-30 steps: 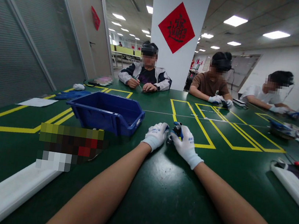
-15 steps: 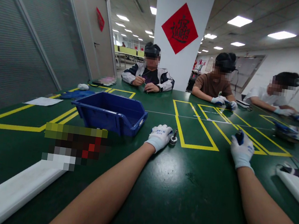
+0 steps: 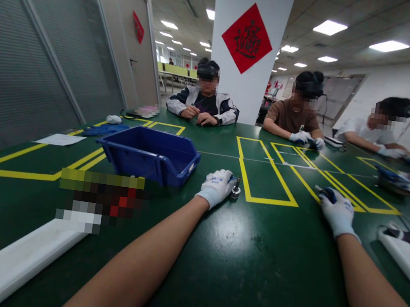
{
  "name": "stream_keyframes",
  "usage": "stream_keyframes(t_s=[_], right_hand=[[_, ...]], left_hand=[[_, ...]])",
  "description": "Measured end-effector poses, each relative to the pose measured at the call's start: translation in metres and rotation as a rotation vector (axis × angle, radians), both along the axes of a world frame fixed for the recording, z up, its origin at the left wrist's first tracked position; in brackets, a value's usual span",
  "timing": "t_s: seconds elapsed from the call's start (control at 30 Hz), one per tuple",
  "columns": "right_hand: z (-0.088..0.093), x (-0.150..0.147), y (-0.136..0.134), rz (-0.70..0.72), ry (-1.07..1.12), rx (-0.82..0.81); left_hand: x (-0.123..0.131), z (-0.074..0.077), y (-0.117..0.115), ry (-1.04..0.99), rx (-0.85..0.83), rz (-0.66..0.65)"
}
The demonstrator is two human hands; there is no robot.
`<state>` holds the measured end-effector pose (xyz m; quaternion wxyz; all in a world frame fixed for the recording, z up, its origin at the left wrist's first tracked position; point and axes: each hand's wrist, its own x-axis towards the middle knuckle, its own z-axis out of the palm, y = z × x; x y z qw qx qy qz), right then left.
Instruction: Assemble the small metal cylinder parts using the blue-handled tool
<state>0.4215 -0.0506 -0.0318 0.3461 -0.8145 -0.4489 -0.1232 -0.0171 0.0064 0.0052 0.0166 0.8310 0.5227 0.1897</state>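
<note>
My left hand [image 3: 216,185], in a white glove with blue fingertips, rests on the green table with its fingers curled. Just right of its fingertips a small metal part [image 3: 236,189] stands upright, with a thin shaft on a round base. What the left fingers hold, if anything, is hidden. Farther right, my gloved right hand [image 3: 335,208] is closed around a dark tool [image 3: 330,194], whose thin metal tip points to the left. To the left of my left hand sits a blue plastic bin [image 3: 147,154]; no contents show in it.
White bars lie at the left [image 3: 22,260] and right [image 3: 409,258] table edges. Yellow tape [image 3: 267,201] marks the green tabletop. Three people sit across the table. A tray of parts [image 3: 395,181] stands at the far right, and paper [image 3: 60,140] lies at left.
My right hand has turned and shifted slightly right and down, so the tool's metal tip now points left. My left hand is nearly unmoved beside the metal part.
</note>
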Motion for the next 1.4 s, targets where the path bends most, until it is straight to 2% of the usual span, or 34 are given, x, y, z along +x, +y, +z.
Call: stream_keyframes(t_s=[0.13, 0.4, 0.6, 0.67, 0.77, 0.83, 1.07, 1.23, 1.4], right_hand=[[0.001, 0.001, 0.001, -0.049, 0.003, -0.043], [0.012, -0.007, -0.015, -0.114, -0.144, 0.079], [0.019, -0.016, -0.014, -0.124, -0.23, 0.031], [0.018, -0.015, -0.009, -0.12, -0.219, -0.034], [0.013, -0.009, -0.002, -0.068, -0.154, -0.232], [0.009, -0.004, 0.001, -0.057, -0.111, -0.286], [0.001, 0.006, -0.002, -0.111, -0.169, -0.094], [0.001, 0.017, 0.002, -0.18, -0.044, -0.318], [0.002, 0.017, 0.001, -0.183, -0.084, -0.269]], left_hand=[[0.0, -0.005, 0.002, 0.002, 0.021, -0.007], [-0.001, -0.006, 0.003, 0.035, 0.023, -0.021], [-0.003, -0.006, 0.002, 0.041, 0.016, -0.023], [-0.002, -0.005, 0.002, 0.043, 0.01, -0.025], [-0.002, -0.003, 0.003, 0.053, -0.006, -0.03], [-0.001, -0.004, 0.004, 0.059, -0.009, -0.034], [-0.001, -0.007, 0.005, 0.059, 0.02, -0.04], [-0.001, -0.009, 0.006, 0.072, 0.037, -0.035], [-0.002, -0.009, 0.007, 0.077, 0.026, -0.024]])
